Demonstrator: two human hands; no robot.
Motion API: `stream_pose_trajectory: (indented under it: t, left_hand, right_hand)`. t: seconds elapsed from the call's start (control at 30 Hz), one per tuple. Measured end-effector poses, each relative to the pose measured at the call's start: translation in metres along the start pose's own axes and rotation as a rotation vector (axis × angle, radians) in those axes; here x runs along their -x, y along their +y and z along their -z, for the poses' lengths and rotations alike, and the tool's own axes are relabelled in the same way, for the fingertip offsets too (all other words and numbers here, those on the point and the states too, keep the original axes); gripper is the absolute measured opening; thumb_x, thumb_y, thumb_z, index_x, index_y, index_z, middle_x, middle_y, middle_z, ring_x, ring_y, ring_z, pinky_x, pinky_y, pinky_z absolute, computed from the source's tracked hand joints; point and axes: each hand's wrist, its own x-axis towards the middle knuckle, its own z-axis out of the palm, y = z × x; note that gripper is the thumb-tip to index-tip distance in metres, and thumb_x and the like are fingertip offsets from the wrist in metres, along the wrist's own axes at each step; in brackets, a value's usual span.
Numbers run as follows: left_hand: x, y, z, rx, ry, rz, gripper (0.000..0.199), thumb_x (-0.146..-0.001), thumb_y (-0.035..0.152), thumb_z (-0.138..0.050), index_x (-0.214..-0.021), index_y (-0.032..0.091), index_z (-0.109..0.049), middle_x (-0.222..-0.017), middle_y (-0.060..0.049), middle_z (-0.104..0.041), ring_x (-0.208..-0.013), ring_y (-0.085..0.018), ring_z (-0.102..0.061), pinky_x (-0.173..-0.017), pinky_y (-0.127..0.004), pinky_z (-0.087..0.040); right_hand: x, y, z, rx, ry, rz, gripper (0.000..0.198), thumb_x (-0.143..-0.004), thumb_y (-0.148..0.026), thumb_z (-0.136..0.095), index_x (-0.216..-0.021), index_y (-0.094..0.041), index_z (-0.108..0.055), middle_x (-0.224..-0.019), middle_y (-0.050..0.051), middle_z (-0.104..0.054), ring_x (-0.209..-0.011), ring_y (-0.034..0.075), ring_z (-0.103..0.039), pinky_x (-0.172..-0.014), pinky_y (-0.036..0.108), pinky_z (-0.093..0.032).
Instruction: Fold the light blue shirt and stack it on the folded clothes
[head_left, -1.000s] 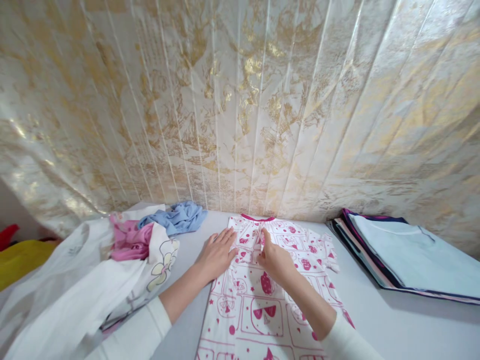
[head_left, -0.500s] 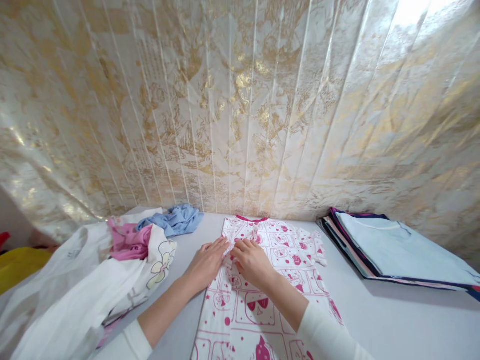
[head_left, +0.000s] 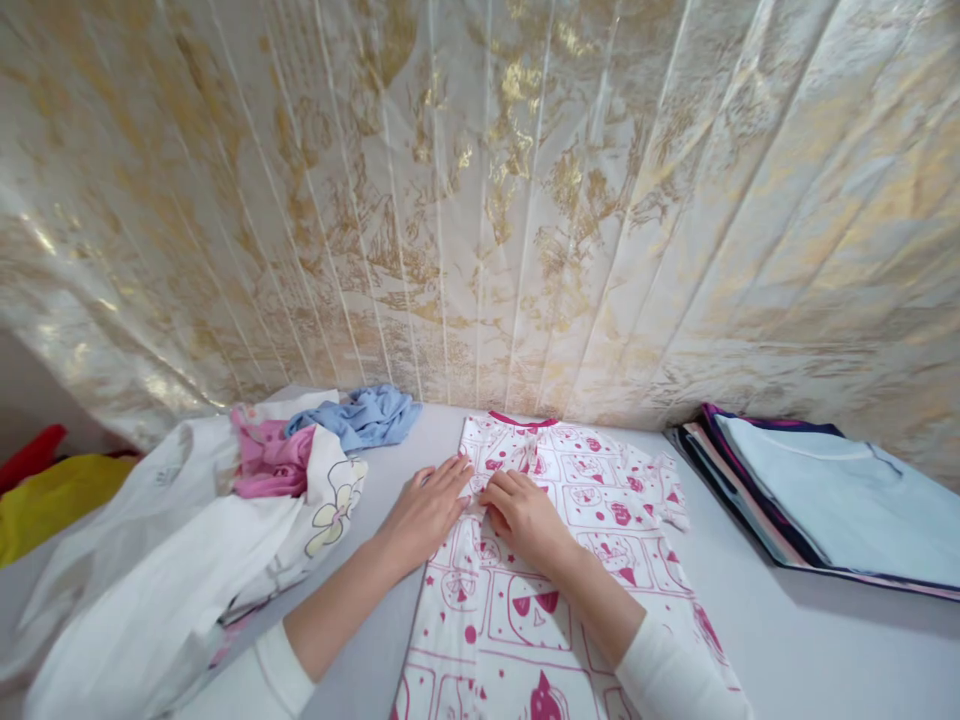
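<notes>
A white short-sleeved shirt (head_left: 525, 640) with pink cartoon print and a pink neckband lies spread in front of me, its neck away from me. The right sleeve sticks out to the side; along the left the edge runs straight, with a layer of fabric turned inward. My left hand (head_left: 429, 508) rests flat on that left edge, fingers stretched out. Close beside it, my right hand (head_left: 531, 522) has its fingers curled and pinched on the shirt's fabric near the chest. The right fingertips partly hide the cloth they grip.
On the left lies a loose heap of white clothes (head_left: 187, 540) with a pink garment (head_left: 274, 460) and a blue one (head_left: 367, 415). Yellow cloth (head_left: 60, 500) sits farther left. A neat folded stack (head_left: 840, 510) stands at right. A gold-patterned curtain (head_left: 480, 220) hangs behind the table.
The view has shifted a little, so everything sits farther right and slightly higher. My left hand lies flatter on the shirt's edge; my right hand stays pinched on the fabric.
</notes>
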Motion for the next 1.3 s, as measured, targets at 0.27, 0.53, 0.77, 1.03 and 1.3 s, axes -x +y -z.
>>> stream_pose_trajectory:
  t: [0.27,0.53,0.77,1.03,1.3]
  left_hand:
    - [0.041,0.029,0.009,-0.041,-0.051,-0.066,0.05,-0.104,0.037,-0.028,-0.149,0.016,-0.032,-0.155,-0.01,-0.031,-0.144,-0.021,-0.025,-0.112,-0.041,-0.024]
    - [0.101,0.041,0.031,0.086,-0.223,-0.176,0.061,-0.102,0.054,-0.027,-0.154,0.025,-0.015,-0.16,-0.005,-0.016,-0.147,-0.024,-0.013,-0.117,-0.044,-0.015]
    - [0.131,0.061,0.056,0.318,-0.331,-0.269,0.061,-0.102,0.053,-0.033,-0.154,0.034,-0.008,-0.159,-0.002,-0.017,-0.146,-0.023,-0.019,-0.118,-0.045,-0.019]
    - [0.137,0.066,0.058,0.268,-0.287,-0.288,0.065,-0.1,0.054,-0.037,-0.154,0.034,-0.008,-0.158,-0.001,-0.019,-0.145,-0.023,-0.024,-0.118,-0.044,-0.021]
    - [0.059,0.019,0.042,0.156,-0.099,-0.077,0.049,-0.102,0.026,-0.028,-0.151,0.023,-0.028,-0.156,-0.006,-0.029,-0.144,-0.02,-0.026,-0.114,-0.041,-0.026]
  right_hand:
    - [0.003,0.002,-0.002,-0.076,0.038,-0.03,0.027,-0.078,0.003,-0.049,-0.089,-0.018,-0.062,-0.091,0.005,-0.059,-0.087,0.021,-0.051,-0.079,0.031,-0.042]
    - [0.004,-0.001,0.005,-0.117,0.024,-0.035,0.031,-0.076,0.005,-0.047,-0.093,-0.017,-0.062,-0.094,0.006,-0.06,-0.092,0.021,-0.052,-0.086,0.033,-0.042]
    - [0.024,-0.026,0.023,-0.157,-0.014,-0.004,0.047,-0.075,0.008,-0.045,-0.111,-0.017,-0.062,-0.118,0.009,-0.063,-0.11,0.02,-0.055,-0.094,0.033,-0.043]
    - [0.017,-0.029,0.026,-0.24,-0.096,-0.063,0.037,-0.083,-0.004,-0.052,-0.113,-0.021,-0.065,-0.13,0.009,-0.063,-0.121,0.024,-0.056,-0.105,0.044,-0.038]
    - [0.051,-0.06,0.04,-0.939,-0.036,-0.673,0.038,-0.084,-0.016,-0.052,-0.122,-0.021,-0.051,-0.126,0.013,-0.059,-0.103,0.02,-0.065,-0.077,0.032,-0.055]
